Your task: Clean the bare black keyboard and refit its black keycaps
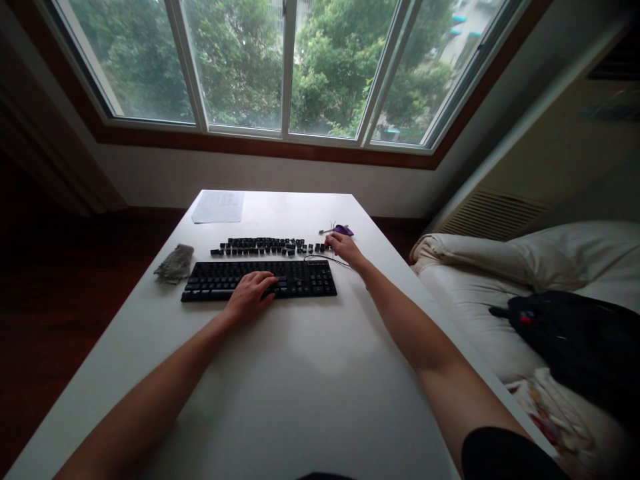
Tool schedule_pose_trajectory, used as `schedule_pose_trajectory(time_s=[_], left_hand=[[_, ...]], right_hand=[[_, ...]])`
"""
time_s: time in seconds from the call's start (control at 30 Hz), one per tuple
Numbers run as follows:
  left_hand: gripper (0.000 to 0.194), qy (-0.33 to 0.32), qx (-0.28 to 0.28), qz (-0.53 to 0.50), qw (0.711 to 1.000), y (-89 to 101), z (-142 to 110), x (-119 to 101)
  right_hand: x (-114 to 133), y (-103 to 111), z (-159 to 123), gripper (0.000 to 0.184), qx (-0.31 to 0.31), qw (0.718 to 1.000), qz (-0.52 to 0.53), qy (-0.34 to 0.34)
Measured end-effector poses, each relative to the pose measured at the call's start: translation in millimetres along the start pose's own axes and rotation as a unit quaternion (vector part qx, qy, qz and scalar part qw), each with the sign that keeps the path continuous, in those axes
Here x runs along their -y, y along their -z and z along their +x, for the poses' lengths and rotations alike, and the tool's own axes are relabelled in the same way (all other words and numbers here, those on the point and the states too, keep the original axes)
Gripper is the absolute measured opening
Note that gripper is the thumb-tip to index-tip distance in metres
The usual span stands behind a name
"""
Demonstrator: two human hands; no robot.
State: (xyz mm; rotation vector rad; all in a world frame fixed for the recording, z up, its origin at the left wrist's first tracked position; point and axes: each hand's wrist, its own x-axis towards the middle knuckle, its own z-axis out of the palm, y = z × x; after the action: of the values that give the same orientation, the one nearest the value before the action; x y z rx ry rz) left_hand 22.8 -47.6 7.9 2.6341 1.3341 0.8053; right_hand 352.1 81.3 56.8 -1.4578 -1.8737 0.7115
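Note:
A black keyboard lies on the white table. My left hand rests on its middle with the fingers stretched over the keys. Loose black keycaps are laid out in rows just behind the keyboard. At the right end of these rows, my right hand has its fingertips pinched together at a small dark keycap. A thin black cable curves between the keyboard and that hand. Right behind the hand lies a purple item with a thin, pale-tipped stick beside it; its kind is unclear.
A crumpled grey cloth lies left of the keyboard. A sheet of paper is at the table's far left corner. To the right of the table stands a bed or sofa with a dark bag on it. Windows rise behind.

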Motion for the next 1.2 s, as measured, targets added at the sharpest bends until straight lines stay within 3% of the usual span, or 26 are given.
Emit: schedule_pose_trajectory(time_s=[0.1, 0.17, 0.5, 0.9, 1.2], left_hand=[[0.037, -0.001, -0.001, -0.004, 1.000, -0.1, 0.1, -0.3], [0.037, -0.002, -0.002, -0.004, 1.000, -0.8, 0.1, -0.1], [0.037, 0.005, 0.004, -0.005, 1.000, -1.4, -0.5, 1.8], [0.038, 0.007, 0.006, -0.007, 1.000, -3.0, -1.5, 2.4], [0.037, 0.003, 0.006, -0.005, 1.000, -0.6, -0.7, 1.2]], right_hand=[[2.2, 9.0, -9.9, 0.041, 0.073, 0.993, 0.093, 0.019], [3.4, 14.8, -15.6, 0.041, 0.090, 0.989, 0.116, 0.031], [2.7, 21.3, -17.0, 0.039, 0.117, 0.988, 0.086, 0.045], [11.3, 21.4, -14.6, 0.036, 0.106, 0.987, 0.042, 0.117], [14.6, 27.3, -8.8, 0.036, 0.133, 0.987, 0.014, 0.093]])
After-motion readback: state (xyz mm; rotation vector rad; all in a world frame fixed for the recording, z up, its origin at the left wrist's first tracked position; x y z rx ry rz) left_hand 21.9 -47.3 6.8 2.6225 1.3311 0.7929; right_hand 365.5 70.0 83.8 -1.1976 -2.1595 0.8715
